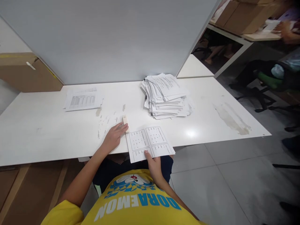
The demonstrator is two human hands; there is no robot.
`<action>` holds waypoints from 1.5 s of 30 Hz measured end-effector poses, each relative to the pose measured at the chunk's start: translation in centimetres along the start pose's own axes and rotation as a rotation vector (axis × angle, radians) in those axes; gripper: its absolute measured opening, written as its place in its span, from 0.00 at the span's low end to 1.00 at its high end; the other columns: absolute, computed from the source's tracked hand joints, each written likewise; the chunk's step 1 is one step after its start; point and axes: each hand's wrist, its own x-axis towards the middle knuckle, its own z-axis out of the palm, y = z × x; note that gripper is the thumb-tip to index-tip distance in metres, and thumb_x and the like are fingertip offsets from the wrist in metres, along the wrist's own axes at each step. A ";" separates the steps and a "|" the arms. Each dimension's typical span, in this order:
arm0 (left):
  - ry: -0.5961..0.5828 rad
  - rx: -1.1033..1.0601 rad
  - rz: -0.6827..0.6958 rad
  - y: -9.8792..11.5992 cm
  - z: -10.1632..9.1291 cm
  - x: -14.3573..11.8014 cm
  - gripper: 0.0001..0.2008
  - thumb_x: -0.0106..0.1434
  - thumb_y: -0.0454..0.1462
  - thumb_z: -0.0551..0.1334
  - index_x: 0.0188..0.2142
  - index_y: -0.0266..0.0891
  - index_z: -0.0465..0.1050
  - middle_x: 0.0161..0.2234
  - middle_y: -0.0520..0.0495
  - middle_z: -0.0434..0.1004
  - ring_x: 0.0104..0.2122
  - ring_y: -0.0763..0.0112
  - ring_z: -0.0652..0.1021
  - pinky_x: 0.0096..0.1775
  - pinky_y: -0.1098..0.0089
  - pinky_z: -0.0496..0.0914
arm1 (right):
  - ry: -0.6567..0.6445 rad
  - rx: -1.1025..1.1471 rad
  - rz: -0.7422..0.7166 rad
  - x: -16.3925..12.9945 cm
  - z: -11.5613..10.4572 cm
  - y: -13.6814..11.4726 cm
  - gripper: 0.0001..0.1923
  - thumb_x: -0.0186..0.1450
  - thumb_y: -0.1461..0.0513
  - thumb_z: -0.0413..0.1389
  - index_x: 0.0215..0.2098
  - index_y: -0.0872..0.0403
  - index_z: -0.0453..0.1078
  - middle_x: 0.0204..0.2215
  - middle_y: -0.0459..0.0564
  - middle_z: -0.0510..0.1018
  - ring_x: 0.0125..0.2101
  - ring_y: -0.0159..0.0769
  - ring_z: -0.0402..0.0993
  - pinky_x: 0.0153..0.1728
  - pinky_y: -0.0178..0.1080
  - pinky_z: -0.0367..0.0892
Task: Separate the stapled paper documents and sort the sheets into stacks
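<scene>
My left hand (114, 136) rests on the table with its fingers closed round a small cream-coloured block that looks like a stapler (125, 119). Its lower end meets the upper left corner of the printed sheets (153, 140). Those white sheets carry boxed text and jut over the table's front edge towards me. My right hand (153, 164) grips their near edge, thumb on top and fingers hidden underneath. Just beyond the sheets stands a thick, uneven stack of printed papers (166, 97).
A thinner pile of printed sheets (82, 99) lies on the left of the white table (53, 134). A grey panel (117, 40) closes off the back. Cardboard boxes (30, 73) stand at the left. Another person's arm (288, 32) and office chairs (260, 97) are at the right.
</scene>
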 end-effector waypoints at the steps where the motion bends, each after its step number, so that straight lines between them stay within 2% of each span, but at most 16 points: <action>1: -0.001 0.024 0.013 -0.1 0.1 0.0 0.29 0.64 0.24 0.49 0.61 0.45 0.68 0.59 0.47 0.74 0.64 0.61 0.68 0.56 0.46 0.72 | -0.002 -0.003 -0.008 0.1 0.0 0.1 0.31 0.60 0.49 0.62 0.57 0.55 0.71 0.55 0.58 0.77 0.57 0.51 0.72 0.63 0.57 0.61; 6: -0.016 0.127 0.045 0.0 0.4 -0.2 0.30 0.61 0.23 0.50 0.60 0.44 0.69 0.58 0.46 0.75 0.62 0.58 0.71 0.54 0.47 0.74 | -0.012 -0.038 -0.068 1.4 -0.3 0.0 0.29 0.59 0.50 0.63 0.55 0.54 0.72 0.56 0.57 0.76 0.60 0.52 0.69 0.65 0.57 0.59; 9: -0.015 0.126 0.025 0.4 0.3 -0.2 0.30 0.62 0.24 0.51 0.61 0.43 0.68 0.59 0.44 0.74 0.63 0.57 0.70 0.55 0.46 0.73 | -0.025 -0.055 -0.140 2.1 -0.4 -1.1 0.25 0.60 0.51 0.62 0.52 0.53 0.75 0.52 0.57 0.79 0.58 0.53 0.71 0.62 0.57 0.64; 17: 0.047 -0.093 -0.031 1.3 -0.8 -0.1 0.22 0.68 0.34 0.55 0.60 0.43 0.70 0.60 0.42 0.73 0.65 0.55 0.66 0.60 0.44 0.67 | 0.081 0.032 -0.411 1.6 -2.2 -3.7 0.17 0.61 0.52 0.62 0.45 0.50 0.79 0.40 0.55 0.84 0.54 0.54 0.74 0.58 0.58 0.67; 19: 0.146 -0.262 -0.132 1.8 -1.3 -0.1 0.21 0.70 0.41 0.55 0.60 0.42 0.70 0.60 0.40 0.73 0.65 0.53 0.67 0.62 0.44 0.65 | -0.013 0.035 -0.402 1.9 -2.9 -4.2 0.15 0.59 0.53 0.63 0.42 0.49 0.80 0.37 0.53 0.84 0.51 0.53 0.77 0.55 0.57 0.70; 21: 0.177 -0.516 -0.271 2.5 -2.2 -0.2 0.26 0.71 0.50 0.51 0.60 0.40 0.71 0.59 0.36 0.74 0.62 0.50 0.71 0.61 0.45 0.67 | -0.217 -0.007 -0.344 2.6 -3.3 -4.9 0.12 0.58 0.53 0.64 0.39 0.48 0.81 0.33 0.50 0.84 0.45 0.52 0.79 0.49 0.55 0.74; 24: -0.020 -0.858 -0.431 3.5 -3.8 -0.5 0.38 0.65 0.63 0.49 0.59 0.40 0.72 0.51 0.33 0.79 0.53 0.45 0.78 0.50 0.47 0.75 | -0.534 -0.119 -0.255 4.2 -2.7 -6.2 0.08 0.58 0.54 0.63 0.32 0.49 0.80 0.27 0.47 0.82 0.35 0.48 0.80 0.39 0.50 0.77; 27: 0.001 -0.854 -0.558 4.0 -5.1 -1.2 0.33 0.62 0.61 0.58 0.56 0.42 0.74 0.46 0.35 0.82 0.46 0.48 0.81 0.44 0.51 0.78 | -0.671 -0.187 -0.202 5.5 -1.1 -7.6 0.11 0.61 0.54 0.59 0.32 0.51 0.80 0.29 0.47 0.82 0.33 0.46 0.79 0.38 0.48 0.76; 31: 0.073 -0.747 -0.728 4.0 -5.3 -1.8 0.25 0.60 0.53 0.66 0.50 0.41 0.76 0.37 0.42 0.83 0.37 0.55 0.82 0.40 0.57 0.79 | -0.777 -0.176 -0.128 6.5 1.1 -8.6 0.17 0.63 0.52 0.59 0.46 0.51 0.78 0.42 0.52 0.83 0.44 0.48 0.79 0.48 0.51 0.74; 33: 0.142 -0.741 -0.854 3.4 -5.0 -1.5 0.24 0.58 0.51 0.68 0.48 0.40 0.76 0.34 0.44 0.82 0.33 0.59 0.82 0.36 0.60 0.79 | -0.801 -0.159 -0.132 6.9 1.7 -8.7 0.21 0.64 0.51 0.58 0.52 0.50 0.75 0.40 0.51 0.83 0.40 0.44 0.79 0.45 0.48 0.75; 35: 0.387 -0.740 -0.929 1.9 -5.2 -0.7 0.24 0.57 0.50 0.70 0.46 0.38 0.75 0.37 0.43 0.82 0.34 0.59 0.82 0.37 0.61 0.79 | -0.771 -0.132 -0.182 7.7 1.7 -8.8 0.23 0.66 0.51 0.56 0.57 0.48 0.70 0.32 0.48 0.81 0.30 0.38 0.77 0.37 0.44 0.76; 37: 0.736 -0.704 -0.906 -0.5 -6.1 0.3 0.24 0.55 0.49 0.71 0.45 0.37 0.74 0.42 0.41 0.82 0.39 0.60 0.82 0.41 0.61 0.78 | -0.658 -0.138 -0.296 9.3 1.1 -9.4 0.23 0.68 0.52 0.54 0.60 0.47 0.67 0.26 0.44 0.77 0.24 0.34 0.73 0.31 0.41 0.74; 39: 1.044 -0.618 -0.829 -3.6 -7.7 1.3 0.22 0.58 0.49 0.69 0.45 0.36 0.72 0.43 0.42 0.81 0.43 0.63 0.81 0.46 0.63 0.77 | -0.468 -0.226 -0.475 11.9 -0.1 -10.7 0.20 0.69 0.53 0.53 0.58 0.47 0.68 0.26 0.44 0.77 0.25 0.35 0.74 0.34 0.42 0.74; 40: 1.122 -0.567 -0.797 -5.2 -8.5 1.8 0.20 0.62 0.49 0.66 0.45 0.36 0.71 0.42 0.42 0.81 0.43 0.65 0.80 0.47 0.65 0.76 | -0.358 -0.300 -0.575 13.7 -0.7 -11.5 0.19 0.69 0.54 0.53 0.56 0.48 0.69 0.28 0.45 0.77 0.28 0.36 0.75 0.37 0.44 0.74; 43: 1.084 -0.425 -0.849 -9.4 -10.3 2.9 0.17 0.71 0.47 0.55 0.49 0.35 0.67 0.39 0.46 0.80 0.41 0.70 0.80 0.47 0.66 0.75 | -0.080 -0.615 -0.793 20.3 -2.7 -13.8 0.20 0.67 0.53 0.52 0.54 0.51 0.70 0.42 0.55 0.79 0.45 0.45 0.75 0.50 0.53 0.70; 45: 0.992 -0.344 -0.975 -11.0 -10.4 3.2 0.17 0.72 0.45 0.54 0.51 0.34 0.65 0.39 0.46 0.79 0.38 0.72 0.80 0.45 0.66 0.75 | 0.009 -0.854 -0.805 24.6 -3.8 -14.6 0.25 0.65 0.51 0.54 0.56 0.53 0.68 0.56 0.61 0.73 0.58 0.53 0.66 0.59 0.59 0.61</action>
